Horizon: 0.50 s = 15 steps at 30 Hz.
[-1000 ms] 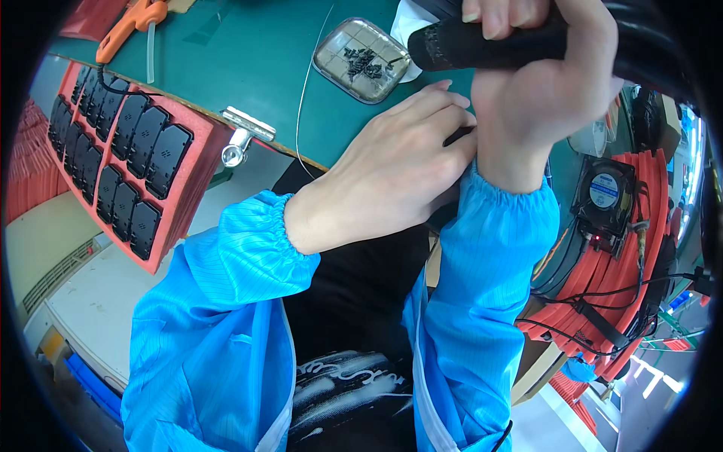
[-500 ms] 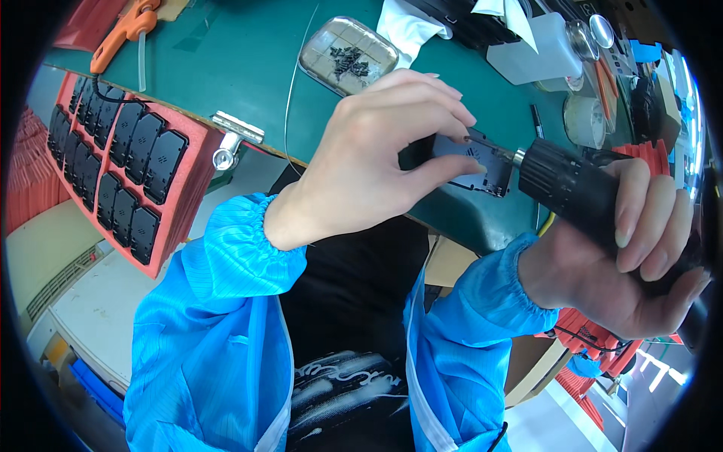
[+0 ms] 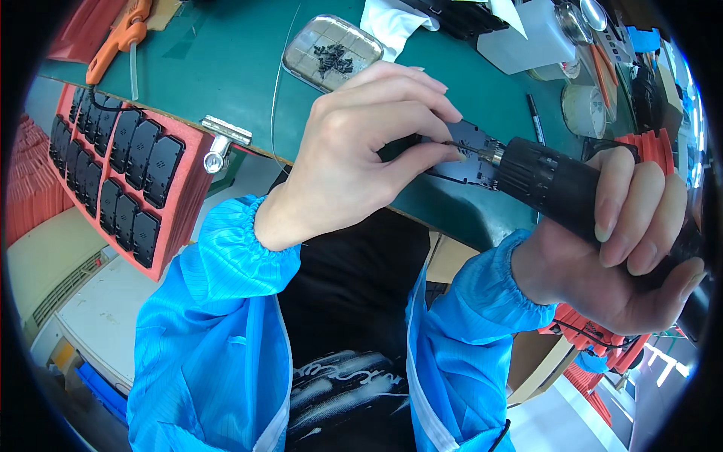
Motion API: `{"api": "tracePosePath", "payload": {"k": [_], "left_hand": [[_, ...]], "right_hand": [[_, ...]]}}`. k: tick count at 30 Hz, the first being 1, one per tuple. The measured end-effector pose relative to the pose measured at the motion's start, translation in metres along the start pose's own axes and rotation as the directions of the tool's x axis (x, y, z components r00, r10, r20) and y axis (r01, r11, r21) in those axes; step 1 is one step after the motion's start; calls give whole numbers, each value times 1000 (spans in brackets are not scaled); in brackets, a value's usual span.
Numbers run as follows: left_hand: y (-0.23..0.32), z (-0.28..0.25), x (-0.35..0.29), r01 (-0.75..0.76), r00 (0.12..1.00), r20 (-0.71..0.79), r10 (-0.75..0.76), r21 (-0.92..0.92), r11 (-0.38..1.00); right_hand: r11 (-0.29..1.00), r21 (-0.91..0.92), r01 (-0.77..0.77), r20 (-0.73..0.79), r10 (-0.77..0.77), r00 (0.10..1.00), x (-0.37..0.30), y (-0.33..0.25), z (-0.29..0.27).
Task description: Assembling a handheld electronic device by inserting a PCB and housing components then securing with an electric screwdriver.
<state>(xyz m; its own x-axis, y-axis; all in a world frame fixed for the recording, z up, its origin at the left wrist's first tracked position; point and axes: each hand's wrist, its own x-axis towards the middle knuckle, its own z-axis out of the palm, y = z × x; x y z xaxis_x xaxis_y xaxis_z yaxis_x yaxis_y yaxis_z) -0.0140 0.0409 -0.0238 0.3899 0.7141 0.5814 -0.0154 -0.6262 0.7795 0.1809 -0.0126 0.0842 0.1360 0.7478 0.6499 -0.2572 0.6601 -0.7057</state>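
My right hand (image 3: 629, 233) is wrapped round a black electric screwdriver (image 3: 544, 179), its bit pointing left. The bit end reaches to the fingertips of my left hand (image 3: 358, 143), where thumb and forefinger pinch close together. What sits between those fingertips is too small to make out. Beneath the bit and fingers lies a flat dark plastic housing (image 3: 473, 175) on the green bench; my left hand covers its left part. Beyond my left hand stands a clear dish (image 3: 290, 64) with a heap of small black screws (image 3: 332, 60).
A red foam tray (image 3: 197, 177) of black housings stands left of the bench, beside a metal clamp (image 3: 226, 134). An orange glue gun (image 3: 119, 45) lies far left. White cloth (image 3: 392, 26), a white container (image 3: 527, 41), a pen (image 3: 535, 117) and a jar (image 3: 584, 109) stand or lie across the back.
The screwdriver has moved a little left, its bit now at my left fingertips. My left thumb and forefinger have drawn closer together. The whole view has shifted slightly.
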Motion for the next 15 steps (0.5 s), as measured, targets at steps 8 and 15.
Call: {"api": "tracePosePath", "payload": {"k": [8,15], "left_hand": [[0,2,1,-50,998,-41,52,30,998],[0,2,0,-63,997,-39,65,67,996]], "right_hand": [[996,-51,-70,156,77,985,3,-3,1],[993,-88,-72,199,89,976,4,-4,2]]}}
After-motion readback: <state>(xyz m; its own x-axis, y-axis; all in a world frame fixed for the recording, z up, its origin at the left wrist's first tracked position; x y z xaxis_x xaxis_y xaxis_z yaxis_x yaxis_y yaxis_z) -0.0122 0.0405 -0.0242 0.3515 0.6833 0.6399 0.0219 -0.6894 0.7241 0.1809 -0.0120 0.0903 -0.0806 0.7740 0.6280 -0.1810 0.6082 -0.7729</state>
